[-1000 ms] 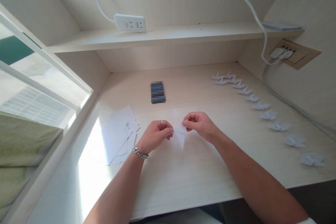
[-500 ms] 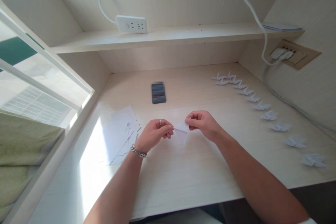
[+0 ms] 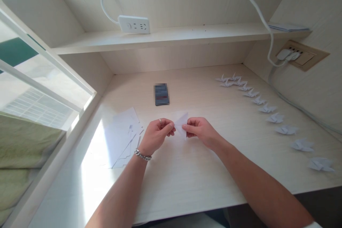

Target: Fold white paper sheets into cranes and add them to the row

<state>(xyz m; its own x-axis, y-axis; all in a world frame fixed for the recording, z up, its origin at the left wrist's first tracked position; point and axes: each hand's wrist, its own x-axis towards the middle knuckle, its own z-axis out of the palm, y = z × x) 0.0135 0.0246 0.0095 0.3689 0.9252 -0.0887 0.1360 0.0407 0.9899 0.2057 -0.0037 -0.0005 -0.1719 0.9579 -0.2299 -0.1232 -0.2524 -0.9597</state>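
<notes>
A small folded piece of white paper (image 3: pixel 181 121) is held just above the pale desk between my two hands. My left hand (image 3: pixel 159 131), with a ring and a chain bracelet, pinches its left corner between thumb and fingers. On the paper's right side, my right hand (image 3: pixel 199 130) grips it, the thumb lying on top near a crease. The fingers of both hands hide parts of the paper. Along the right of the desk runs a curved row of several white folded paper cranes (image 3: pixel 267 108).
White sheets and paper scraps (image 3: pixel 121 135) lie left of my hands, partly in bright sunlight. A dark, blurred-out flat object (image 3: pixel 161 94) sits behind my hands. A power strip (image 3: pixel 134 24) rests on the shelf (image 3: pixel 173 37); a white cable (image 3: pixel 256 5) hangs to a wall socket (image 3: pixel 303 56).
The paper has turned, and its wide side now stands more upright at the right. My right hand has shifted slightly left and its grip has moved inward on the paper.
</notes>
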